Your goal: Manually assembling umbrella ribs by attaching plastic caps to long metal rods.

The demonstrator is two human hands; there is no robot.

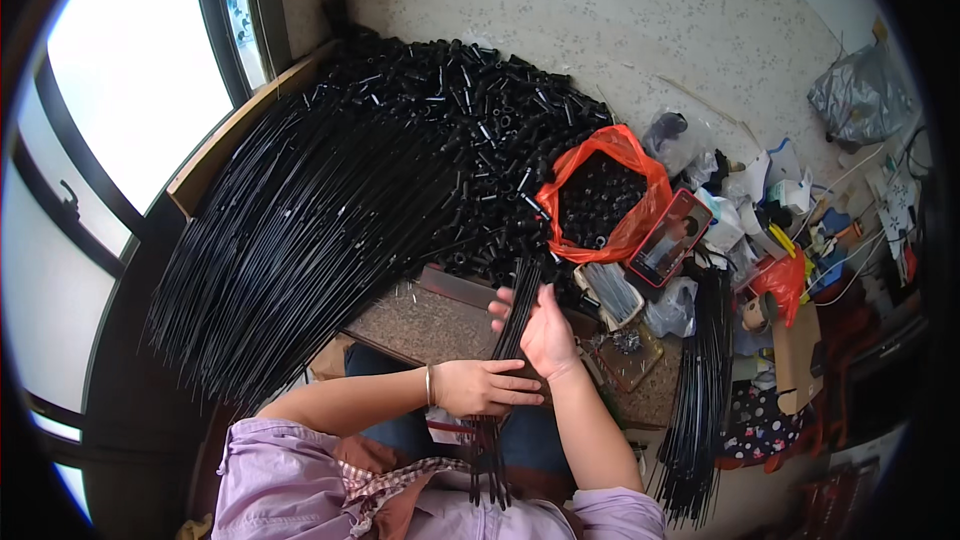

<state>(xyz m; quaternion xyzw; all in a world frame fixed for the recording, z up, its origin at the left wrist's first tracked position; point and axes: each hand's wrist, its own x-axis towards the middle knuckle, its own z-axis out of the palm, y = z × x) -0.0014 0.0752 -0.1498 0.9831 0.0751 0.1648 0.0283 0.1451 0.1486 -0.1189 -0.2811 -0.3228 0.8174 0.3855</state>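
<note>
A bundle of thin black rods [516,325] stands between my two hands in front of my lap, its lower ends hanging below my wrist. My right hand [550,335] cradles the upper part, the rods lying across the palm with fingers curled loosely behind them and the thumb up. Lower down, my left hand [485,387], with a bracelet at the wrist, lies across the bundle and grips it; its fingertips reach toward my right wrist. Just beyond the bundle's top is a heap of short black tubular parts [485,130].
A large fan of black rods [300,230] covers the table's left. To the right are a red plastic bag [655,180] of small black parts, a phone [670,237], a clear box [610,293] and another hanging rod bunch [697,380]. The table edge [385,332] borders my lap.
</note>
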